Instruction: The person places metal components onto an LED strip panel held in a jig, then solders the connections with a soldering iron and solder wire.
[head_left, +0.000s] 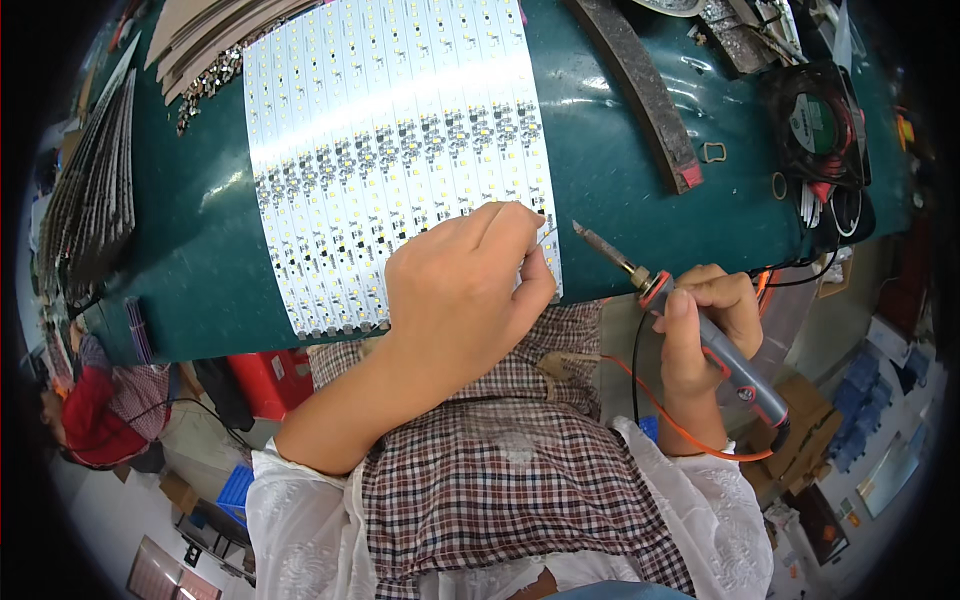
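Work in hand: a soldering iron is held beside a white panel of LED strips that is laid on a dark green table.
Key relation: the iron's tip is seen just to the right of the left hand's fingertips, apart from them and level with the panel's lower right corner.
Iron's long axis: it is set on a slant, tip up and to the left, grey handle down and to the right, with an orange cord trailing off below.
Right hand: the fingers are wrapped firmly round the handle, the thumb laid along it.
Left hand: it is rested on the panel's near right edge; the fingertips are pinched narrow on something thin, perhaps a fine wire, too small to be told for certain.
Nearer hand: the left is on the panel; the right is held off the table's edge.
Panel's lie: the strips are run away from the person, side by side, a band of small components across the middle.
Containers: none with contents is made out; a small black fan is set at the far right, and stacks of flat boards are piled at the left.
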